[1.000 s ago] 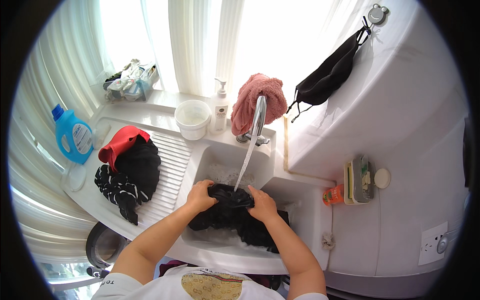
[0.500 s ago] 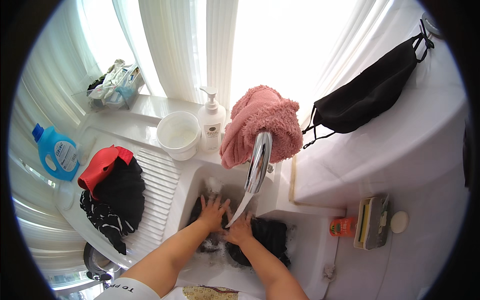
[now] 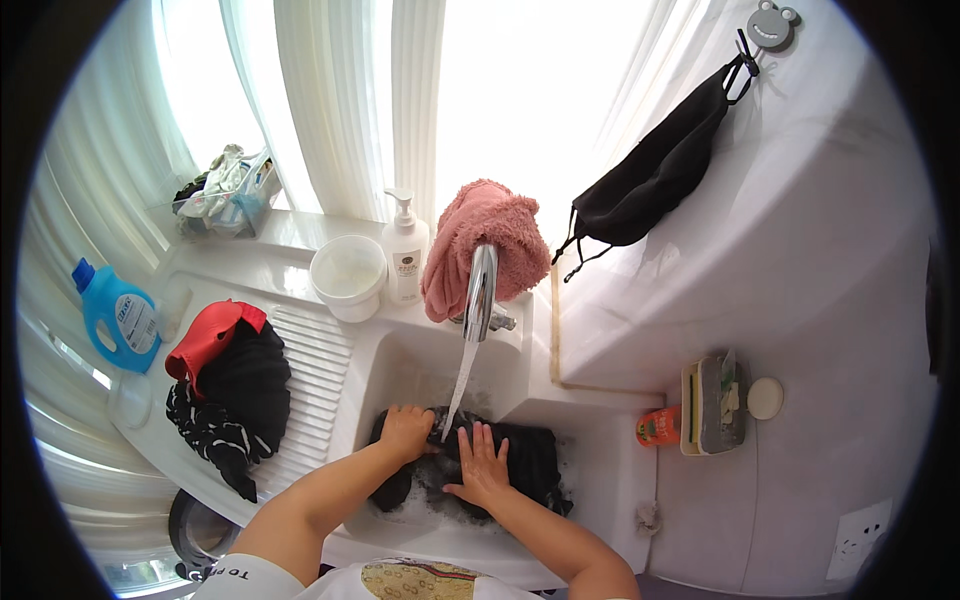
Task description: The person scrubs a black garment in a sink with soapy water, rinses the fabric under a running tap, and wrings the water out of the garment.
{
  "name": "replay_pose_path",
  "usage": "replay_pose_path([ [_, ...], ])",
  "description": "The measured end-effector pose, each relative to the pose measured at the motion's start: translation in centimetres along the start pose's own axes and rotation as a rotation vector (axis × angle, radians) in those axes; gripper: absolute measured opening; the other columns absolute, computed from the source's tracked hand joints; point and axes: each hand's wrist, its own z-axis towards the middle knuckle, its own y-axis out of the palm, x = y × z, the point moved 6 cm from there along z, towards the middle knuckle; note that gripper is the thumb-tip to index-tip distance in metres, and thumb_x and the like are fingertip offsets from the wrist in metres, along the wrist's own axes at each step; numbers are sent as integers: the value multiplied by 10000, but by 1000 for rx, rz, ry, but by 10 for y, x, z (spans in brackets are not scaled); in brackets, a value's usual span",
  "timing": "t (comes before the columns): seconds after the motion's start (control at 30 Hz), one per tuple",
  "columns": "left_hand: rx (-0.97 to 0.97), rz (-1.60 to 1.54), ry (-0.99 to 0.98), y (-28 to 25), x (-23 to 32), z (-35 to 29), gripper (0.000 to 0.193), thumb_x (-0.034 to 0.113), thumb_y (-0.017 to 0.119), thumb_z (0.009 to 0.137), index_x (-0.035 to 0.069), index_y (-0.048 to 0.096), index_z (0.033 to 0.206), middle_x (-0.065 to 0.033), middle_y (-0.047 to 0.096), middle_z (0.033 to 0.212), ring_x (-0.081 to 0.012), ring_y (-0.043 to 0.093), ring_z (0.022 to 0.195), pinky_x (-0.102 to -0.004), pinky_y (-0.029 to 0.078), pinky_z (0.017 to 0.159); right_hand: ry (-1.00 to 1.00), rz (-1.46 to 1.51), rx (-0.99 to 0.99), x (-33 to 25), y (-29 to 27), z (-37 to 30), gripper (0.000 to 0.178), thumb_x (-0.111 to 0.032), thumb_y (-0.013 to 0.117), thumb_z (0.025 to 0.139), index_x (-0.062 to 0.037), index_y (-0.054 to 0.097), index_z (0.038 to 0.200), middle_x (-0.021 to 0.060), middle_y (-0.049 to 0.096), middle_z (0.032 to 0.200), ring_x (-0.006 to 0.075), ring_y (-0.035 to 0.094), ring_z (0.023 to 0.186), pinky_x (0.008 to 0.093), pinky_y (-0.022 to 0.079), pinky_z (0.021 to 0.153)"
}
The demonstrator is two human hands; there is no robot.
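Observation:
A soaked black garment (image 3: 530, 462) lies in soapy water in the white sink (image 3: 610, 500). My left hand (image 3: 407, 432) is closed, its fingers curled over the garment's upper left part. Flat on the cloth beside it, my right hand (image 3: 482, 468) rests with its fingers spread. Water runs from the chrome faucet (image 3: 482, 290) onto the garment between my two hands. A fluffy pink cloth (image 3: 500, 235) is draped over the base of the faucet.
On the ribbed washboard (image 3: 315, 400) at left lie a red visor (image 3: 205, 335) and dark clothes (image 3: 245, 385). Around the rim stand a blue detergent bottle (image 3: 120, 318), a white tub (image 3: 348, 280) and a pump bottle (image 3: 405, 250). A black mask (image 3: 655, 185) hangs at right.
My left hand has changed from spread fingers to a grip on the garment. The right hand has flattened, and the garment is more spread out. The view has shifted.

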Motion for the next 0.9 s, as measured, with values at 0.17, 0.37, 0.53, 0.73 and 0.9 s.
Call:
replay_pose_path([
  [0.17, 272, -268, 154, -64, 27, -45, 449, 359, 838, 568, 139, 621, 894, -26, 614, 873, -228, 580, 894, -393, 380, 766, 131, 174, 188, 27, 18, -16, 1401, -701, 749, 528, -8, -16, 1475, 261, 5, 1528, 408, -39, 1422, 595, 45, 1109],
  [0.37, 478, -464, 222, -144, 50, -78, 405, 284, 855, 550, 131, 625, 846, -19, 564, 799, -235, 556, 819, -375, 379, 737, 196, 249, 293, 28, 5, -37, 1437, -623, 810, 482, -26, -47, 1470, 222, 36, 1536, 381, 55, 1422, 645, 73, 1084],
  [0.53, 630, -622, 282, -196, 53, -97, 409, 261, 865, 543, 109, 629, 840, -32, 558, 773, -245, 555, 803, -369, 390, 728, 7, 401, 805, 26, -45, -55, 965, -206, 741, 634, -106, 238, 1452, 124, 576, 1215, 309, 567, 1100, 538, 245, 1081],
  [0.73, 674, -752, 355, -250, 37, -106, 472, 233, 898, 537, 68, 624, 885, -59, 577, 800, -245, 562, 774, -327, 449, 705, -178, 645, 1056, 34, -196, -131, 713, 94, 602, 568, -61, 561, 1263, 161, 629, 1177, 275, 609, 1102, 312, 468, 933],
  [0.9, 753, -819, 378, -278, 37, -111, 539, 238, 911, 521, 71, 623, 946, -61, 579, 866, -224, 568, 803, -303, 470, 705, -257, 409, 1118, 7, -304, -182, 673, 123, 604, 561, -36, 596, 1214, 187, 653, 1107, 266, 645, 1026, 301, 484, 909],
])
